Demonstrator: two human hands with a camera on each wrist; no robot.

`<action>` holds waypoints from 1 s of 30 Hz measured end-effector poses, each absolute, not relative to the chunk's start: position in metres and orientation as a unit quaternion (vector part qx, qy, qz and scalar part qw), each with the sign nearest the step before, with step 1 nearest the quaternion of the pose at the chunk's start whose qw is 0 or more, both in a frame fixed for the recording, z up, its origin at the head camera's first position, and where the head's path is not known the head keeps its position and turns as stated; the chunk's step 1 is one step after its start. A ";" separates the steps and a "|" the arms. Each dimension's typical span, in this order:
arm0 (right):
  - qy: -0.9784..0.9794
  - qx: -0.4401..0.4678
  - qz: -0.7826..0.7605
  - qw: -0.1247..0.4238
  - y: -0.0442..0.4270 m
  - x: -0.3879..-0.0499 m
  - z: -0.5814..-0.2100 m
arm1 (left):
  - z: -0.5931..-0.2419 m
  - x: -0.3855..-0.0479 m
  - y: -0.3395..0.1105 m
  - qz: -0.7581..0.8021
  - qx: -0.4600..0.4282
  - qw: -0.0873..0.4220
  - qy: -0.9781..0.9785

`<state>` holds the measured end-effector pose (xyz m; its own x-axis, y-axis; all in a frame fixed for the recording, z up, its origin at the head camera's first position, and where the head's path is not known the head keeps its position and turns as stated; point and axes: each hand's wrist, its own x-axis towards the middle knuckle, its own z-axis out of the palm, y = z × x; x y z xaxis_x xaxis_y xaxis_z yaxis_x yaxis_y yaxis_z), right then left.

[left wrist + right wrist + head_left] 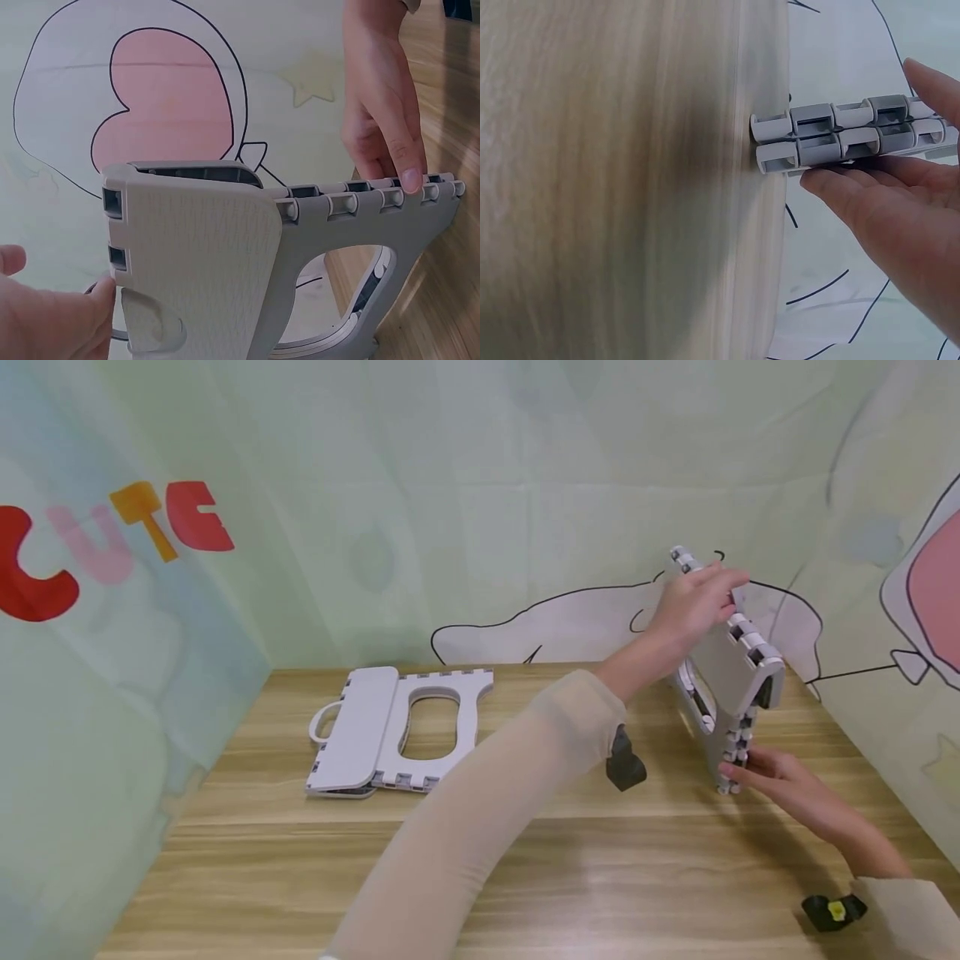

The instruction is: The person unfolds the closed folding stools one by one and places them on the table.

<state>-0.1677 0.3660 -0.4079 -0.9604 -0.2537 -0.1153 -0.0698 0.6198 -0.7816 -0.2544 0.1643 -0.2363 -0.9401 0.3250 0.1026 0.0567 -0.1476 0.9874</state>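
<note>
On the worktop (585, 877), a partly unfolded step stool (723, 672) is tipped upright between the hands, probably light, stiff plastic; a second stool (356, 727) lies left of them. The left hand (693, 610) bends over the top edge, its grip unclear; the right hand (787, 785) pinches the hinged edge (855, 127), secure but liable to nip fingers.
</note>
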 end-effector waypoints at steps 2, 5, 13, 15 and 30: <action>0.893 -0.091 -0.427 0.106 0.365 -0.167 -0.409 | -0.236 -0.254 0.166 0.747 0.141 0.091 0.643; 0.893 -0.093 -0.428 0.105 0.364 -0.167 -0.410 | -0.234 -0.255 0.169 0.761 0.130 0.094 0.629; 0.895 -0.091 -0.426 0.101 0.363 -0.168 -0.409 | -0.232 -0.256 0.175 0.776 0.138 0.110 0.606; 0.894 -0.089 -0.428 0.103 0.364 -0.168 -0.409 | -0.232 -0.256 0.176 0.765 0.154 0.112 0.615; 0.893 -0.066 -0.427 0.128 0.371 -0.167 -0.413 | -0.234 -0.248 0.194 0.725 0.203 0.091 0.652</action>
